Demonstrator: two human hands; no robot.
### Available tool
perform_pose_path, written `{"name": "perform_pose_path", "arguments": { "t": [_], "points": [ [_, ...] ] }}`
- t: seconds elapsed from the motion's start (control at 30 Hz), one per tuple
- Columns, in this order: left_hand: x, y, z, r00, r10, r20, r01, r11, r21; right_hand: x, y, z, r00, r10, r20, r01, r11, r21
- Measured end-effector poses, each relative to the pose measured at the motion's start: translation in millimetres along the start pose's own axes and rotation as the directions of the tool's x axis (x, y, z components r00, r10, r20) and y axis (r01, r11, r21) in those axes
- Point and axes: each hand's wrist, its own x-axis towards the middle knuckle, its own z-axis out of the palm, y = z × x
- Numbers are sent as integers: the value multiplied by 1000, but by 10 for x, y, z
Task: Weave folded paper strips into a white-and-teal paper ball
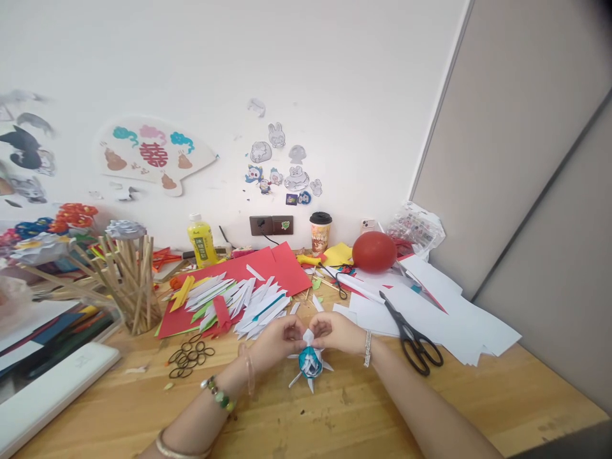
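Note:
A folded-paper turtle (310, 364) with a teal and white shell and pointed white limbs is at the front middle of the wooden table. My left hand (278, 338) pinches its white front end from the left. From the right, my right hand (340, 333) pinches the same end, thumb and forefinger together. The turtle's white head piece (308, 335) shows between my fingertips. Just beyond my hands lies a pile of folded white paper strips (262, 309). Black-handled scissors (411, 335) rest to the right of my right hand.
Black rubber bands (190, 357) lie left of my left hand. A holder of wooden sticks (136, 293) stands at the left, behind a white box (62, 395). Red paper (289, 271), a yellow bottle (202, 242), a lidded cup (320, 234), a red balloon (374, 252) and white sheets (459, 319) lie farther back.

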Motion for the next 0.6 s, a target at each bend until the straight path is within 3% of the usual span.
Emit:
{"name": "perform_pose_path", "arguments": {
  "t": [0.17,0.33,0.6],
  "points": [
    [4,-38,-13,994,30,107,-24,998,-51,-21,-47,-14,1000,25,4,-25,1000,-18],
    [21,-54,-35,997,56,62,-60,996,73,-10,-35,-29,999,20,-40,-22,999,-47],
    [12,-4,-6,999,30,29,-32,996,78,15,24,-25,998,16,-60,-21,996,-88]
  ]
}}
